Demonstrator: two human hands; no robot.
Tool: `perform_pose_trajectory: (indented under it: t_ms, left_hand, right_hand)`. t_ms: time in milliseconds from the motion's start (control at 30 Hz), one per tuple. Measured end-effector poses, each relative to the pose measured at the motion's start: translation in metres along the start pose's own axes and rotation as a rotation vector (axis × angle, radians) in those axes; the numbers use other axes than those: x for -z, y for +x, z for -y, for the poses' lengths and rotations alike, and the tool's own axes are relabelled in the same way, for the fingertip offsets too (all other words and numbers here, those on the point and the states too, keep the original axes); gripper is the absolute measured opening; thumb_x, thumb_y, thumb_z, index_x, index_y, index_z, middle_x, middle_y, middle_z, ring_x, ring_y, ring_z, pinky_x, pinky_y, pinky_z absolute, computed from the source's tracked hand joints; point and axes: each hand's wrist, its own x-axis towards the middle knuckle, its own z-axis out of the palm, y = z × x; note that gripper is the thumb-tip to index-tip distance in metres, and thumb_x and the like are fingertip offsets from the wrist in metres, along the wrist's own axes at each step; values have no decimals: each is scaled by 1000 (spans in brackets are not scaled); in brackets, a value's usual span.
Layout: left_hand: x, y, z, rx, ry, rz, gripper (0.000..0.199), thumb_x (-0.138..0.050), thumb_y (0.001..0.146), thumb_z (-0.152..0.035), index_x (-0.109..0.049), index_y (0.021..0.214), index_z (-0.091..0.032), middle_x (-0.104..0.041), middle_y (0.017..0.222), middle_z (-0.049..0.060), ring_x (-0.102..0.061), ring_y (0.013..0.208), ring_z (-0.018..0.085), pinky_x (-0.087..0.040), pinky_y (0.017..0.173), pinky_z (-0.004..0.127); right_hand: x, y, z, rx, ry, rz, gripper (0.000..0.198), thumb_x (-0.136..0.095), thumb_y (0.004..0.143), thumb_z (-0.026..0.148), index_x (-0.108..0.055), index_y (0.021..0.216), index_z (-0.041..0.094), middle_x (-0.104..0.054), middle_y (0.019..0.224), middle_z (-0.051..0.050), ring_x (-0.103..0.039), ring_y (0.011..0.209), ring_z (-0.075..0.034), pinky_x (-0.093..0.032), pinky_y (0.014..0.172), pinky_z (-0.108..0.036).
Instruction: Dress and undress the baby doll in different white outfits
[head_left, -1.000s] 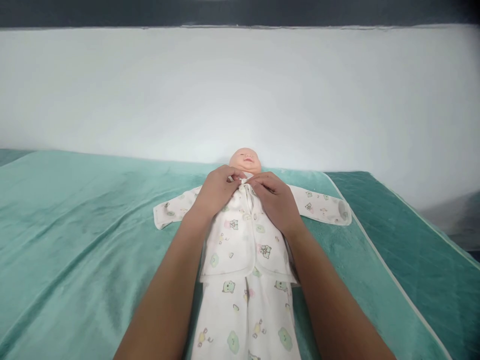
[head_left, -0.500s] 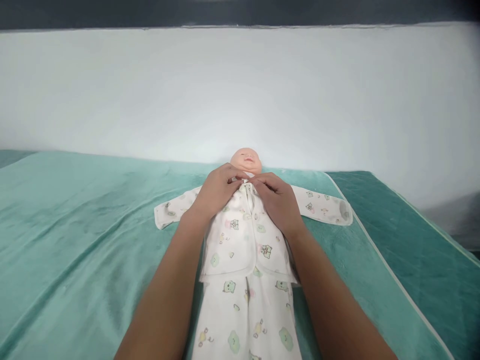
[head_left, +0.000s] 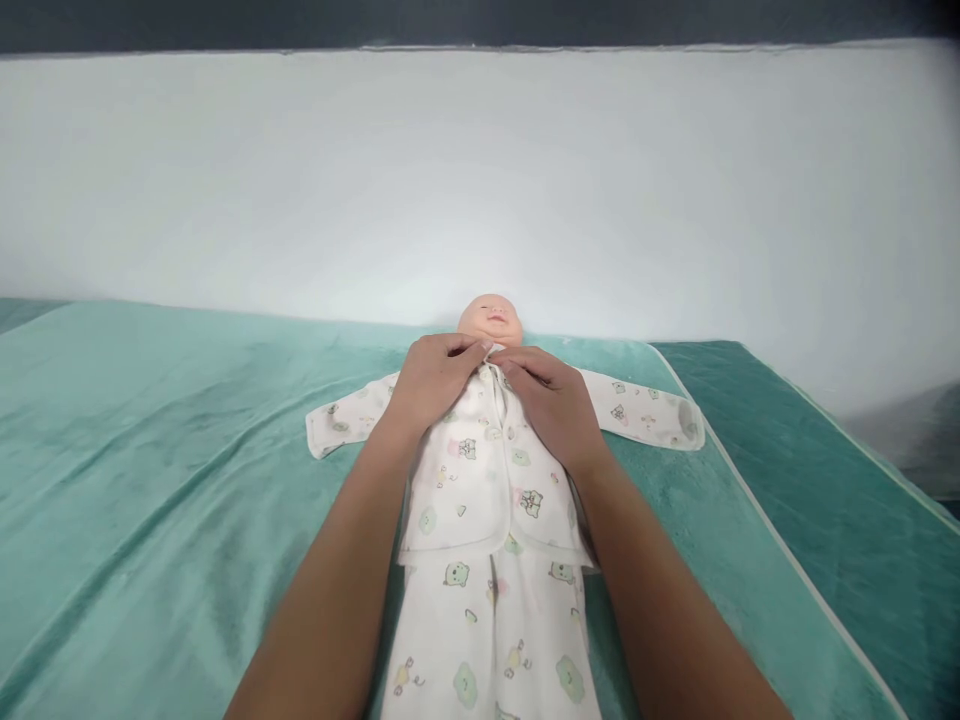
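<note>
A baby doll point(head_left: 491, 318) lies on its back, its head farthest from me. It wears a white printed baby jacket point(head_left: 469, 495) with long sleeves spread to both sides, and matching trousers point(head_left: 487, 630). At the jacket's neck, just under the doll's chin, my left hand point(head_left: 439, 378) pinches the collar edge between thumb and fingers. My right hand point(head_left: 551, 400) closes on the same collar from the other side, its fingertips almost meeting the left ones. The fastening at the neck is mostly hidden by my fingers.
A light green blanket point(head_left: 187, 500) lies under the doll, with a fold running along its left part. Darker green cloth point(head_left: 825, 480) shows beyond its white-edged border on the right. A white wall point(head_left: 480, 180) rises right behind the doll's head.
My left fingers have shifted slightly at the collar, flattening and drawing closer together over the neck fastening. My right hand keeps nearly the same place. The doll and clothes look unmoved.
</note>
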Motion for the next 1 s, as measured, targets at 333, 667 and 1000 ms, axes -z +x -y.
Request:
perform_pose_trajectory:
  t_ms: [333,667,1000]
  left_hand:
    - [-1,3,4,42,-167,72,22,-63,81,-39,-77,81,-23,-75,89,3,-65,83,18,-48,76,31]
    - [-7,4,-2,114,-58,-20,17,-68,74,-32,-76,82,-20,-75,88,4,-65,82,20,-48,76,33]
    - [-10,3,-5,86,-11,-55,19,-62,74,-25,-75,86,-19,-75,93,6,-66,85,21,-48,78,32]
  right_hand:
    - [1,0,3,-144,22,35,20,-56,85,33,-76,86,27,-75,99,1,-65,98,-21,-46,91,-37]
    - [-1,2,-3,-160,-59,-136,18,-52,81,25,-69,85,22,-70,96,-2,-60,89,-19,-45,85,-35]
    - [-3,4,-5,-114,-122,-68,23,-48,83,22,-71,87,25,-67,107,-3,-58,108,-22,-39,100,-41]
